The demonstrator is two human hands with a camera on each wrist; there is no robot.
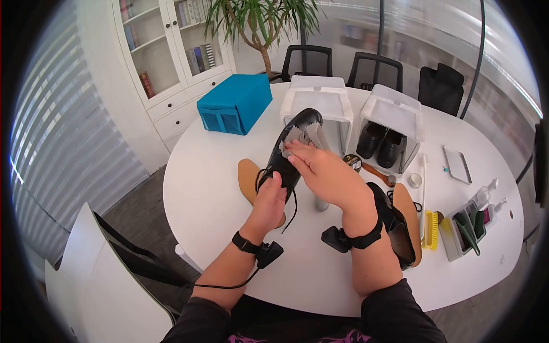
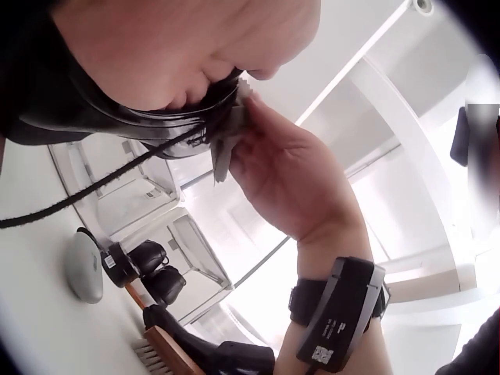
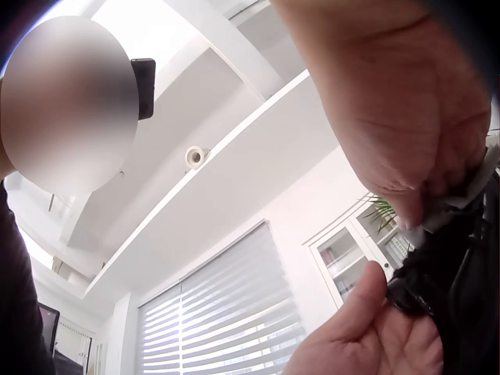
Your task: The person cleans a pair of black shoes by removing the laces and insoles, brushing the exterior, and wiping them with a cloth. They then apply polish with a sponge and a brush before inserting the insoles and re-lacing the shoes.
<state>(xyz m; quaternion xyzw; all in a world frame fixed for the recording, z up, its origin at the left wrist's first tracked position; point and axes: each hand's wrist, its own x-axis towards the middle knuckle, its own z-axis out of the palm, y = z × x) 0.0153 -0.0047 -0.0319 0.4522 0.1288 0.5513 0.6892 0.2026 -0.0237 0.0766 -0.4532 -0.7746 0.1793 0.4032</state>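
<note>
A black lace-up leather shoe (image 1: 279,163) is held above the white table, toe pointing away from me, laces hanging loose. My left hand (image 1: 269,203) grips its heel end, thumb over the edge of the opening. With my right hand (image 1: 326,171) I hold a grey cloth (image 1: 314,135) with zigzag edges against the shoe's upper. The left wrist view shows the right fingers (image 2: 244,160) bent around the cloth beside the laces. Behind the held shoe, a tan sole-shaped piece (image 1: 249,176) lies on the table. Another black shoe (image 1: 386,212) sits by my right forearm, partly hidden.
Two white shoe boxes (image 1: 317,103) stand at the back, the right one holding black shoes (image 1: 380,146). Left of them is a blue box (image 1: 234,103). Along the right lie a round tin (image 1: 352,162), a yellow brush (image 1: 430,230), a caddy (image 1: 454,243) and a shallow tray (image 1: 457,164).
</note>
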